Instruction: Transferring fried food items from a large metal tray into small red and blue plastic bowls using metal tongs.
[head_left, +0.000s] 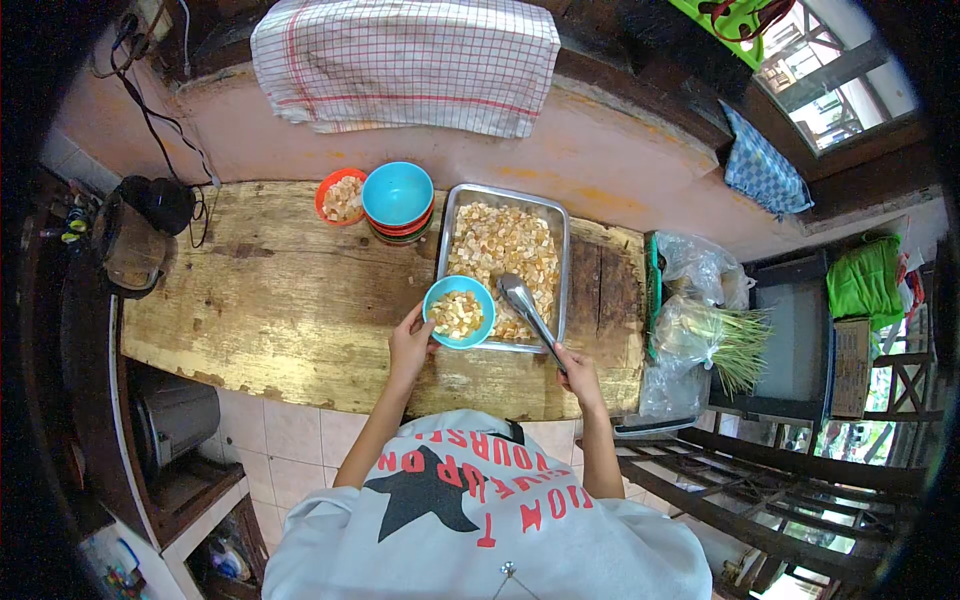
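My left hand (411, 341) grips the rim of a small blue bowl (459, 312) that holds pale diced pieces of food. The bowl is over the left front edge of a rectangular metal tray (565, 285), in which many more diced pieces (502, 236) lie spread. My right hand (579, 375) is closed on the handle end of metal tongs (534, 313); their broad head rests at the pieces in the tray. Behind and left of the tray stands a stack of bowls with a blue bowl (397, 193) on top. Touching it on the left, an orange-red bowl (343, 196) holds diced pieces.
A worn wooden table (285, 300) bears it all, against a pink wall. A dark appliance with a clear container (133, 247) stands at its left end. Plastic bags (686, 322) and green stalks (742, 352) lie at the right end. A checked cloth (405, 67) hangs behind.
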